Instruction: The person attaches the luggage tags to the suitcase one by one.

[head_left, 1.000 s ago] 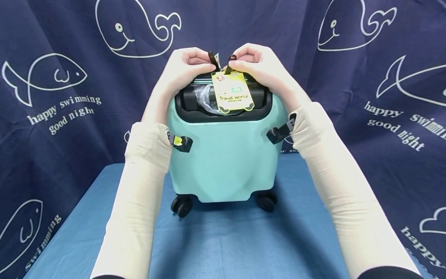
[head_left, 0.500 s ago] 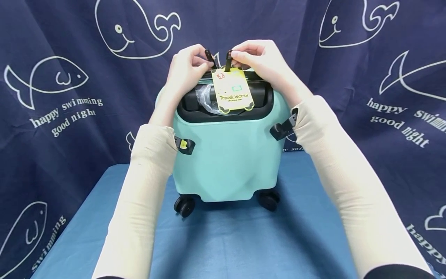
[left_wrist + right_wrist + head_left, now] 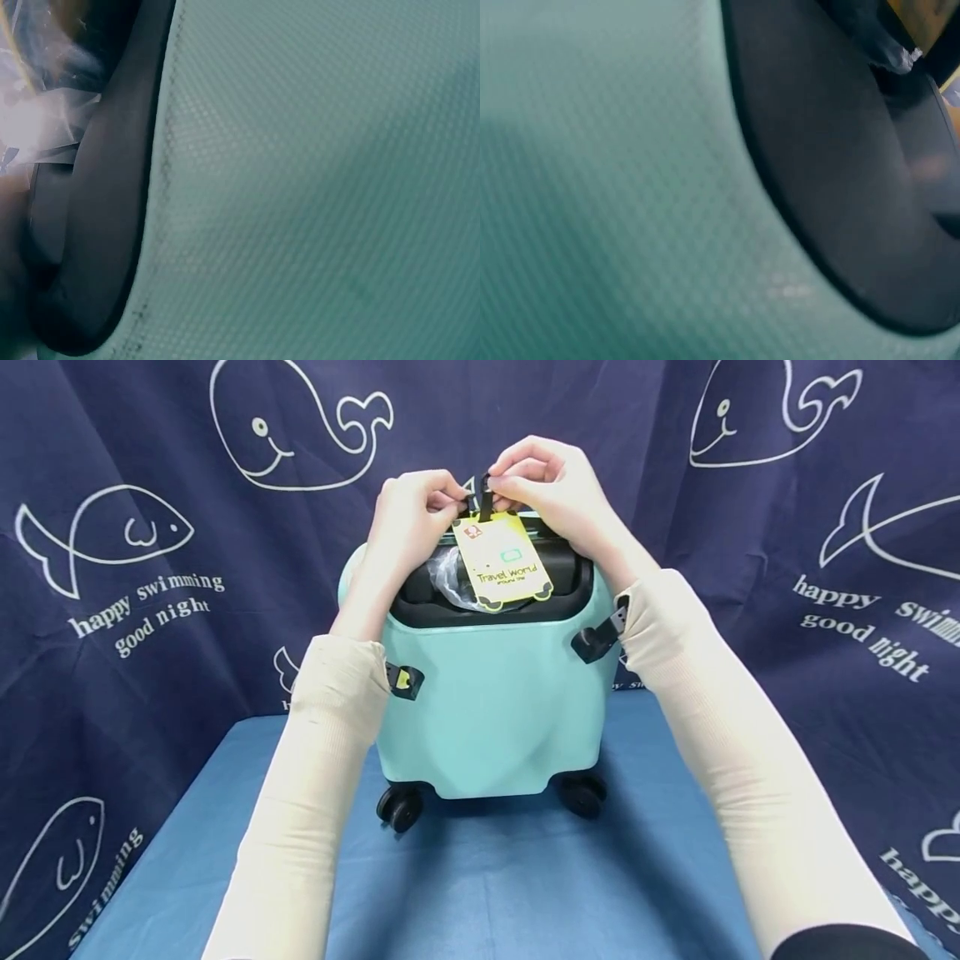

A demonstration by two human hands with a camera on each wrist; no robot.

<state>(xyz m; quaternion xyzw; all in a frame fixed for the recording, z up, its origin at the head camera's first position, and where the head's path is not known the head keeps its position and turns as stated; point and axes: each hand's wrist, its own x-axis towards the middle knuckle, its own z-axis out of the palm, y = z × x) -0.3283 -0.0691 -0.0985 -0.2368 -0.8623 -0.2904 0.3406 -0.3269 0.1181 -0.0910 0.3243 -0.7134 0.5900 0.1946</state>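
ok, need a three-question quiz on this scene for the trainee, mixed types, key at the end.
1. Multiple choice: where does the yellow tag hang?
A) Beside a wheel
B) In front of the black recess at the top of the suitcase
C) From a cream sleeve

2. True or false: the fingers of the right hand pinch a black strap.

3. Fill in: in the head view, the hand that sits lower in the picture is the ____ hand.

Key
1: B, the tag covers part of the recess.
2: True, the strap is between thumb and fingers.
3: Left; the left hand is a little below the other one.
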